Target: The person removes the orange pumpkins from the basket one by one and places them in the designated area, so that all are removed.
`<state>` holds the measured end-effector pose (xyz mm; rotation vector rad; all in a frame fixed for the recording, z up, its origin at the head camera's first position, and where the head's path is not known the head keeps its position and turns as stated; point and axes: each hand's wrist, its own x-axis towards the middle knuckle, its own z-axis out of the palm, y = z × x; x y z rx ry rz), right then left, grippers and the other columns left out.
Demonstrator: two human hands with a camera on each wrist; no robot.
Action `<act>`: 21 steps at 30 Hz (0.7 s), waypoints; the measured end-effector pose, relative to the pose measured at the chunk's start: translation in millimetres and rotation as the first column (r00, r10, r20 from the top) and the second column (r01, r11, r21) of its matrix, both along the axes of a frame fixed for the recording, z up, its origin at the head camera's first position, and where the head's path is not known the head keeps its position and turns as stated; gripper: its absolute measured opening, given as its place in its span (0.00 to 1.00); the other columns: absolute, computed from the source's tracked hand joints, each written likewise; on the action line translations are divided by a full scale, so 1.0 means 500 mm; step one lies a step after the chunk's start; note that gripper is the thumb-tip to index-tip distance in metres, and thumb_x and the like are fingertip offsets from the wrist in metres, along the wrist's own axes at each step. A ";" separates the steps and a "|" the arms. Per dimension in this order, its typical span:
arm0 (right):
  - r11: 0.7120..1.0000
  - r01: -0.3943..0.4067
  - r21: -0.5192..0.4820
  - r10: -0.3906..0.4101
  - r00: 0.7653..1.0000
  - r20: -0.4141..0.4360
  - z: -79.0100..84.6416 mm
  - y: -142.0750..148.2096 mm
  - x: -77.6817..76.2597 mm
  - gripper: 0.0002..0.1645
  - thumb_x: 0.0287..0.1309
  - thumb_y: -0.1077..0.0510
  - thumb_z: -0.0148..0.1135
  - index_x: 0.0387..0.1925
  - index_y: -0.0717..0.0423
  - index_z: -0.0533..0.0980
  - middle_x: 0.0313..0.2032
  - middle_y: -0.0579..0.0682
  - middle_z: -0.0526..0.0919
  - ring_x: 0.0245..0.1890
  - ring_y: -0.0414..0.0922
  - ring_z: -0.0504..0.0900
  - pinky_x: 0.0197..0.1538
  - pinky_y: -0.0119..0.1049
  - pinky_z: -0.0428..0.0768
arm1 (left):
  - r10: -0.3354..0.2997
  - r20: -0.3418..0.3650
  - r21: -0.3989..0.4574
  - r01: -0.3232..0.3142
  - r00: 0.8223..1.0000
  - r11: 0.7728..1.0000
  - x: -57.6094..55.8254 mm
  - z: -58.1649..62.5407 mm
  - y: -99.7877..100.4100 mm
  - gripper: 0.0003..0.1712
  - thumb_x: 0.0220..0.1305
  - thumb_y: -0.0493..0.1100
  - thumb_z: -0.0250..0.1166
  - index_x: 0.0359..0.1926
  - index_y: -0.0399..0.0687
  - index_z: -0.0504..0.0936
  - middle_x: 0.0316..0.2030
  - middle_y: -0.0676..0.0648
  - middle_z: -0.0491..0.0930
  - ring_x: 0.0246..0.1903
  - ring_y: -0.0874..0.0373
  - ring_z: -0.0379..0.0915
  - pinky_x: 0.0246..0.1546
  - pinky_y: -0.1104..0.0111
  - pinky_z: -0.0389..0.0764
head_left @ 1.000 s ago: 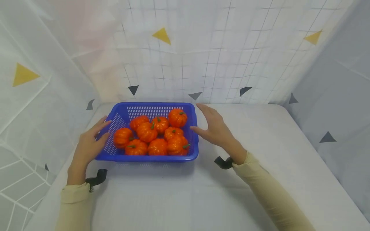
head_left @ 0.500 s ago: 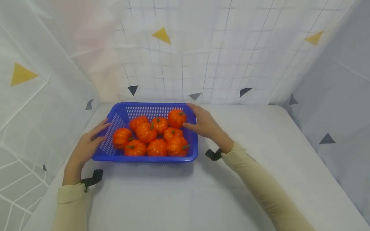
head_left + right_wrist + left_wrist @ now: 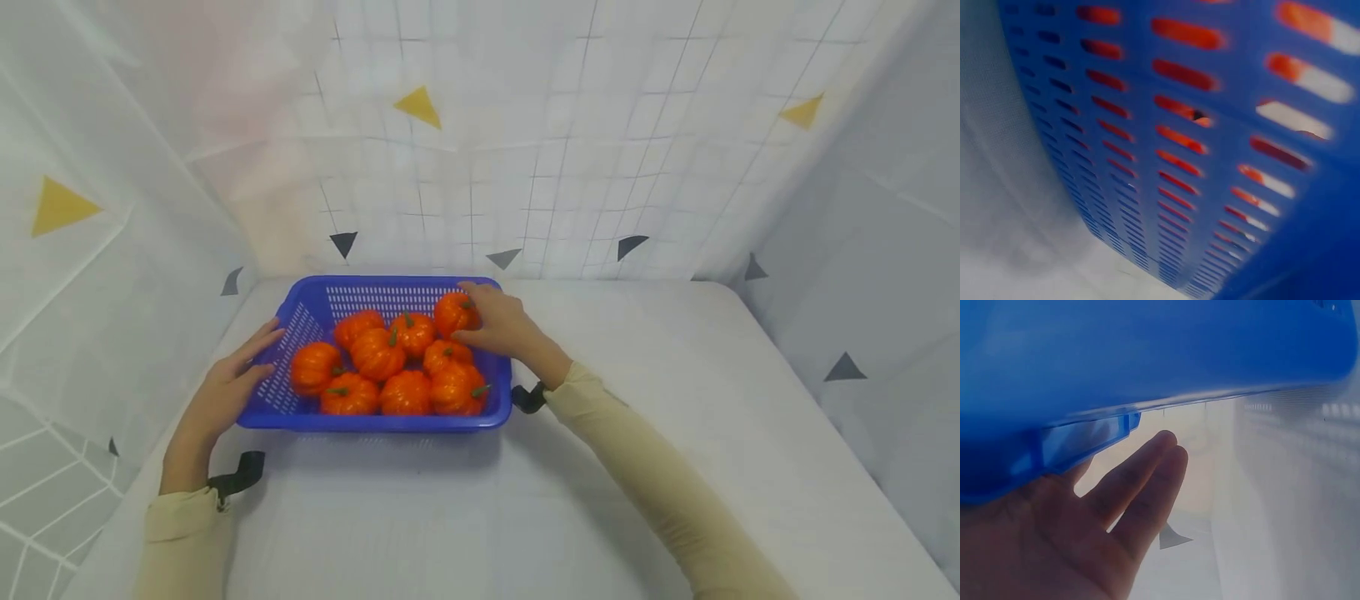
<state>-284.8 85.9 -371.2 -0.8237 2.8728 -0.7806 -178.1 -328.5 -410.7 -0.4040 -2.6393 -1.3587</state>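
Observation:
A blue slotted plastic basket (image 3: 375,422) holds several shiny orange pumpkins (image 3: 378,354) with green stems. My right hand (image 3: 501,321) reaches over the basket's right end, thumb and fingers spread around the back-right pumpkin (image 3: 448,313). In the right wrist view the basket's wall (image 3: 1329,244) fills much of the picture, with orange showing through its slots; that hand is out of sight there. My left hand (image 3: 217,396) is at the basket's left rim. The left wrist view shows its fingers (image 3: 1150,500) stretched out below the blue rim (image 3: 1160,356).
The basket stands on a white-covered table (image 3: 675,358), left of its middle. A white sheet (image 3: 487,150) with grid lines and coloured triangles hangs behind, and more sheets enclose both sides. Black curved pieces (image 3: 242,475) sit at both wrists.
My right hand has moved left from beside the basket to over its back-right pumpkin. My left hand has shifted slightly left along the rim. The head view has tilted up a little.

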 end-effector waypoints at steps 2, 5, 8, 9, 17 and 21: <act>0.999 0.012 0.049 -0.011 1.000 -0.006 -0.006 -0.010 -0.006 0.49 0.64 0.43 0.70 0.79 0.56 0.61 0.73 0.59 0.68 0.72 0.57 0.65 0.72 0.63 0.61 | 0.004 -0.005 -0.003 -0.004 1.000 1.000 0.001 -0.001 -0.001 0.29 0.79 0.36 0.52 0.78 0.38 0.64 0.80 0.37 0.53 0.77 0.31 0.43 0.69 0.27 0.45; 0.994 0.038 0.102 -0.035 0.999 -0.028 -0.018 -0.022 -0.012 0.49 0.64 0.40 0.69 0.78 0.54 0.62 0.72 0.59 0.69 0.71 0.57 0.65 0.70 0.64 0.61 | 0.007 -0.007 -0.014 -0.007 1.000 1.000 0.002 -0.003 -0.001 0.30 0.79 0.36 0.52 0.78 0.39 0.64 0.80 0.37 0.53 0.77 0.31 0.44 0.69 0.27 0.46; 0.988 0.068 0.142 -0.062 0.997 -0.047 -0.026 -0.027 -0.012 0.48 0.64 0.38 0.69 0.77 0.53 0.62 0.71 0.60 0.69 0.70 0.58 0.66 0.70 0.65 0.62 | 0.006 0.003 -0.018 -0.006 1.000 1.000 0.002 -0.004 0.002 0.30 0.79 0.36 0.52 0.78 0.39 0.64 0.80 0.38 0.53 0.77 0.31 0.44 0.69 0.27 0.46; 0.985 0.077 0.154 -0.069 0.996 -0.055 -0.029 -0.028 -0.011 0.48 0.64 0.38 0.69 0.77 0.52 0.62 0.71 0.60 0.69 0.69 0.58 0.67 0.71 0.65 0.62 | 0.007 0.003 -0.018 -0.007 1.000 1.000 0.001 -0.003 0.003 0.30 0.79 0.36 0.52 0.78 0.39 0.64 0.80 0.38 0.53 0.77 0.31 0.44 0.69 0.27 0.46; 0.977 0.104 0.185 -0.086 0.991 -0.102 -0.040 -0.033 -0.012 0.47 0.65 0.37 0.68 0.77 0.52 0.63 0.69 0.59 0.69 0.68 0.56 0.68 0.69 0.64 0.65 | 0.028 -0.001 -0.026 -0.028 1.000 0.999 0.005 0.002 0.007 0.30 0.78 0.35 0.51 0.78 0.39 0.64 0.79 0.38 0.54 0.77 0.31 0.44 0.68 0.27 0.47; 0.978 0.107 0.180 -0.089 0.990 -0.107 -0.042 -0.033 -0.014 0.47 0.65 0.36 0.67 0.77 0.51 0.63 0.69 0.58 0.70 0.68 0.55 0.68 0.69 0.64 0.65 | 0.031 0.001 -0.017 -0.031 1.000 0.999 0.005 0.002 0.006 0.30 0.78 0.35 0.51 0.78 0.39 0.64 0.79 0.38 0.54 0.77 0.31 0.44 0.67 0.26 0.47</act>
